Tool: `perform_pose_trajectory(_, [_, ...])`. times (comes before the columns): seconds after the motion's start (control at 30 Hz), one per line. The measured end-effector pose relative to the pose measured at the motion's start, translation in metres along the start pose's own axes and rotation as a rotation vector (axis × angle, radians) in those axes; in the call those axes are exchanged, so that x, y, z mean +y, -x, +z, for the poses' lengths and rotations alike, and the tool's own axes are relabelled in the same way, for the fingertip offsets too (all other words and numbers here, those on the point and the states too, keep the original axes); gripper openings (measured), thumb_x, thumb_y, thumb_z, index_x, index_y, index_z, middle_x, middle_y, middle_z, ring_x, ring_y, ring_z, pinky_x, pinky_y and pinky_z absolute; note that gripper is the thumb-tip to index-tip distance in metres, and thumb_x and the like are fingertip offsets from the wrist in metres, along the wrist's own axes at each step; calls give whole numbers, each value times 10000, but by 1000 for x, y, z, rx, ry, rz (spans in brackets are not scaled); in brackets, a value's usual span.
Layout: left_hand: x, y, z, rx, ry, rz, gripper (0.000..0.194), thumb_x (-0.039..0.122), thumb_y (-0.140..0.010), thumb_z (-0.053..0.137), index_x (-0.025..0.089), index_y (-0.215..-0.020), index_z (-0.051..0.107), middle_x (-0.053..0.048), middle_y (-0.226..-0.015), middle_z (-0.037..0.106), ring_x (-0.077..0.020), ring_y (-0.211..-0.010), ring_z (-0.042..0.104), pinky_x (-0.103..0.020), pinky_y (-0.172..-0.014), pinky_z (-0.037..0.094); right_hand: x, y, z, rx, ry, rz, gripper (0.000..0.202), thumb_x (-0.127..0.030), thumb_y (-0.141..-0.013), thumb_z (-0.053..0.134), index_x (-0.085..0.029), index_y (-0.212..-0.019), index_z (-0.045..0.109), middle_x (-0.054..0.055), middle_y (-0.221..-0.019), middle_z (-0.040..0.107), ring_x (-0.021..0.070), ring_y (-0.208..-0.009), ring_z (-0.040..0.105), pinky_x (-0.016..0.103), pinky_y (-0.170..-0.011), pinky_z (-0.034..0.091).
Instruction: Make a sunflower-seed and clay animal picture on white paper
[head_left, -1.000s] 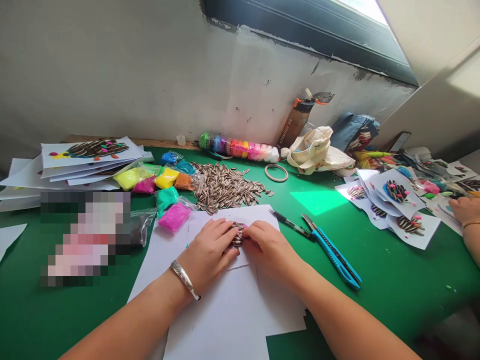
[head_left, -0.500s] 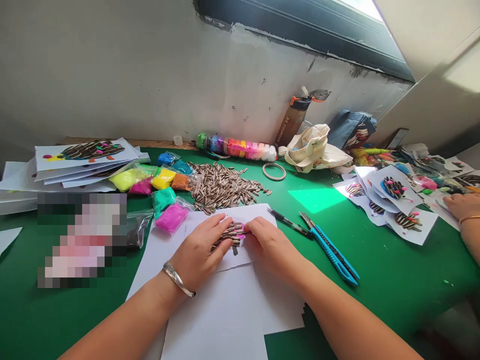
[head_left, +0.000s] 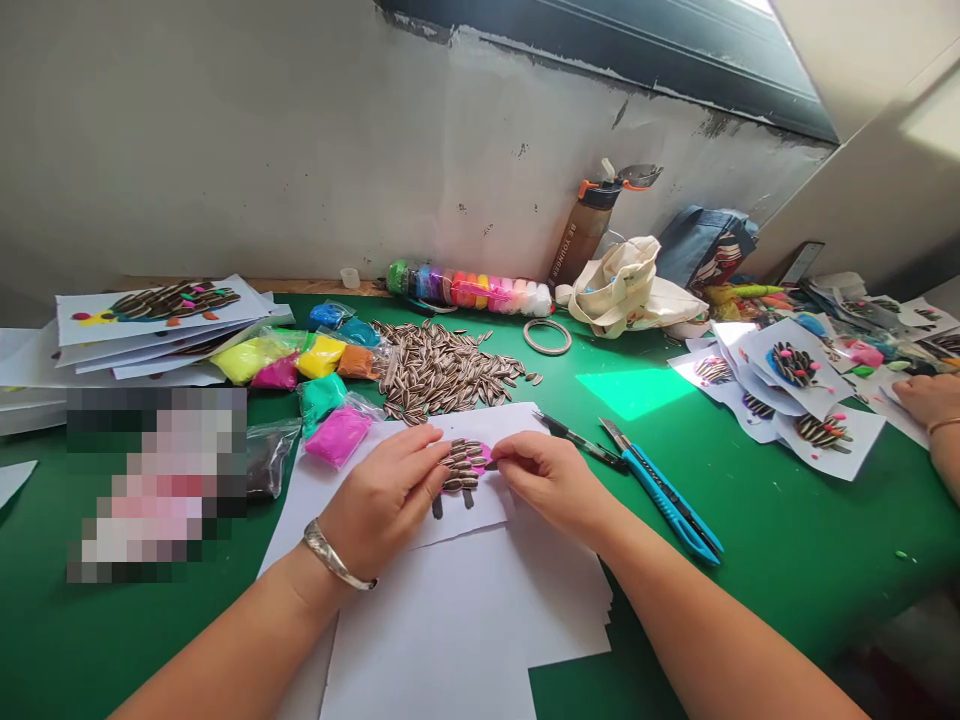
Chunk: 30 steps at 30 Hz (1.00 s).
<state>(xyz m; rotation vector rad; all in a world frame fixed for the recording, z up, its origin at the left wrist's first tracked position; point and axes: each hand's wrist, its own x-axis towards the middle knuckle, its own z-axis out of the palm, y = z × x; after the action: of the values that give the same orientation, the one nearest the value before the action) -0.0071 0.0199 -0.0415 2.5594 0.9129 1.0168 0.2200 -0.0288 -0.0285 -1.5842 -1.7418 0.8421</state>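
A hedgehog-like figure of striped sunflower seeds [head_left: 466, 460] lies on a small white sheet [head_left: 487, 505] in front of me. Bright pink clay [head_left: 480, 456] shows at its right end, and two dark grey legs stick out below. My left hand [head_left: 394, 485], a silver bangle at its wrist, rests with outstretched fingers over the figure's left side and hides part of it. At the pink end, my right hand [head_left: 544, 470] has thumb and forefinger pinched on a small dark piece [head_left: 491, 465], mostly covered by the fingertips.
Behind the sheet lies a heap of sunflower seeds [head_left: 442, 370], beside bags of coloured clay [head_left: 337, 435]. A pen [head_left: 577, 440] and a blue utility knife [head_left: 667, 500], blade out, lie right. Finished cards [head_left: 795, 370] and another person's hand [head_left: 930, 400] are farther right.
My left hand has slid left, uncovering more of the seeds and a second dark leg. My right hand has shifted slightly right, its pinch still at the pink end.
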Motion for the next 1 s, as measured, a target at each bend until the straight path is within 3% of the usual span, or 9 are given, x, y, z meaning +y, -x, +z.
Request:
perform_pose_trajectory(0.13, [7,2,6,-118,-16,94,294,204,-952,485,166,-1182,665,-115,-1252,662,-270,-1234,571,-458,-1055,495,0,0,1,-19,25,21,141,-198,-871,509,-226,-864,647,-24,-747,628,131,-683,534,246,-629,402])
perform_pose_trajectory(0.4, [8,2,10,-253,-78,104,306,235,-933,517,147,-1183,669,-152,-1298,623,-343,-1260,524,-570,-1049,458,-2,-1,8,3,121,-3,136,-196,-881,515,-213,-802,625,-20,-718,624,124,-650,510,237,-608,370])
perform_pose_trajectory(0.7, [8,2,12,-257,-35,74,298,247,-926,531,191,-1180,676,-123,-1295,629,-317,-1262,529,-553,-1083,432,-5,0,19,47,264,-10,161,-168,-869,503,-204,-726,569,-4,-693,602,135,-639,504,244,-600,348])
perform_pose_trajectory(1.0, [7,3,14,-271,-81,100,328,246,-942,502,131,-1196,675,-163,-1292,627,-345,-1251,534,-570,-1055,457,-6,-2,25,18,235,-64,189,-131,-873,481,-201,-723,573,3,-711,608,137,-663,516,241,-618,362])
